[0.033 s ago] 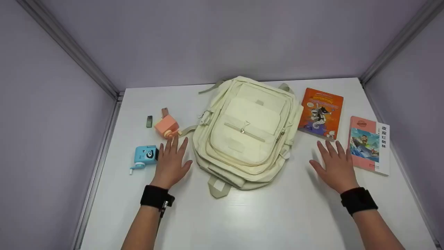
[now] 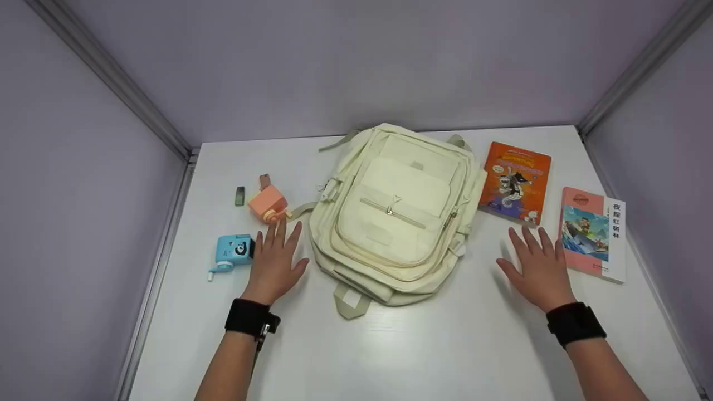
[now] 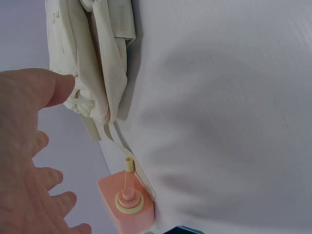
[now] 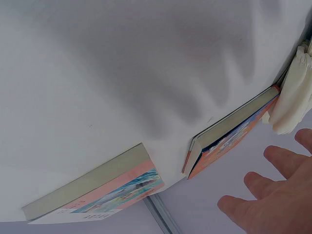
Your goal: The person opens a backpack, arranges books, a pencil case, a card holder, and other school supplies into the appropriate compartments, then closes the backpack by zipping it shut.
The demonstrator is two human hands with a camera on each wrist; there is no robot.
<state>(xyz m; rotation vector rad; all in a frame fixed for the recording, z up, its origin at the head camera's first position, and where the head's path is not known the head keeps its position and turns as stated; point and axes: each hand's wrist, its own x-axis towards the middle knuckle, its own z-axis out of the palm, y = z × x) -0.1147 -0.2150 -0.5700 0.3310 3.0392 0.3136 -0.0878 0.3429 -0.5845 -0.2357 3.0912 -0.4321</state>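
Observation:
A cream backpack [image 2: 390, 217] lies front up in the middle of the white table, its zips closed where they show. To its left is my left hand [image 2: 273, 264], fingers spread and holding nothing. A pink crank pencil sharpener [image 2: 268, 203] sits just beyond those fingertips, and a blue one with a panda picture [image 2: 233, 249] stands beside the hand, partly covered by it. My right hand [image 2: 539, 273], also spread and holding nothing, casts a shadow on the tabletop. Just beyond it lies an orange book [image 2: 515, 181]; a pink and white book [image 2: 593, 234] is to its right.
A small dark green oblong [image 2: 239, 196] and a small brownish-pink piece [image 2: 264, 179] lie near the pink sharpener. Pale walls [image 2: 356, 67] close off the table at the back and both sides. A backpack strap [image 2: 352, 303] sticks out toward the front.

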